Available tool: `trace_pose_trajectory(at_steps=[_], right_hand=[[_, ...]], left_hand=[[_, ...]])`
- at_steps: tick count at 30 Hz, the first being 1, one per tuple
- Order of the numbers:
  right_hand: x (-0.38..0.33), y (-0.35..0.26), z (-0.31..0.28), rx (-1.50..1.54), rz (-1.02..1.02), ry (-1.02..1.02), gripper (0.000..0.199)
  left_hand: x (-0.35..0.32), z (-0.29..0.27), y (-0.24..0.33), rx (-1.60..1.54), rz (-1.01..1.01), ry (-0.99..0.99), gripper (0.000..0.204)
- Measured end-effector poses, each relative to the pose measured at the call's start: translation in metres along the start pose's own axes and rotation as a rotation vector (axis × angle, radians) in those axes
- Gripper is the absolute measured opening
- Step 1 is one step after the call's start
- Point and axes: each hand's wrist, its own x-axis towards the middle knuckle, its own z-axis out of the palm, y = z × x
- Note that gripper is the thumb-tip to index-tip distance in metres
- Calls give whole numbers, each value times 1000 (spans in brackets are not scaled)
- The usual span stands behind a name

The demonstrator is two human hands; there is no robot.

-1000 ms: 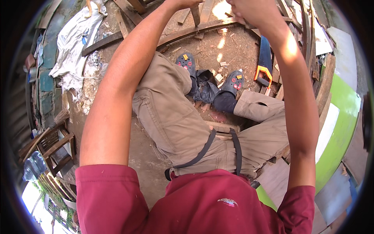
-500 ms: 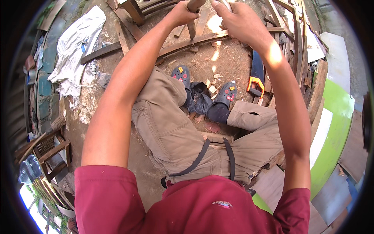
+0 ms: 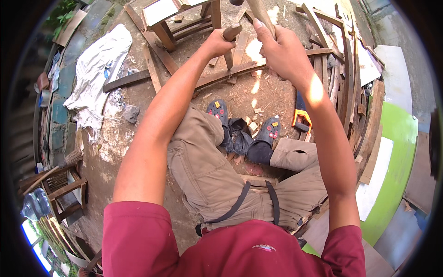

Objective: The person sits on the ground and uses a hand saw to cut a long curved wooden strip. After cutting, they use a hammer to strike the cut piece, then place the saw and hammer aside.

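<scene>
My left hand [image 3: 218, 45] is wrapped round what looks like a chisel [image 3: 232, 32] with a wooden handle. Its lower end stands on a long wooden beam [image 3: 210, 82] lying across the ground ahead of my feet. In my right hand [image 3: 285, 54] is the wooden handle of a hammer [image 3: 261, 15], tilted up and to the left. Its dark head is mostly cut off by the upper edge, apart from the chisel's top. Between my right forearm and my shoe lies a handsaw [image 3: 302, 121] with an orange and black handle, its blade partly hidden by the arm.
A wooden stool-like frame [image 3: 161, 16] stands beyond my left hand. White cloth [image 3: 99, 69] lies at the left. Several timber lengths [image 3: 350, 69] are piled at the right, beside a green panel [image 3: 392, 152]. Wood chips [image 3: 253, 125] lie around my shoes [image 3: 268, 131].
The view has tilted up, so hands, beam and tools appear lower and more of the hammer and stool-like frame shows. Both hands keep their grips.
</scene>
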Motion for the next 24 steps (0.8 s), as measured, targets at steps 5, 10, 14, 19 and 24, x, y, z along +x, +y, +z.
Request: trace_pose_trajectory(at_steps=[5,10,14,19,24], right_hand=[[8,2,-14,-37,214,-129,56],[10,0,-15,63,6,31,60],[5,17,-6,-141,141,-182,60],[3,8,-9,-10,-19,3,59],[-4,-4,-15,-40,163,-221,58]], left_hand=[[2,0,5,-14,-96,-25,26],[-2,0,2,-42,-24,-16,28],[-2,6,7,-71,-14,16,24],[-2,6,11,-86,-51,-12,23],[1,7,4,-88,-21,-65,21]])
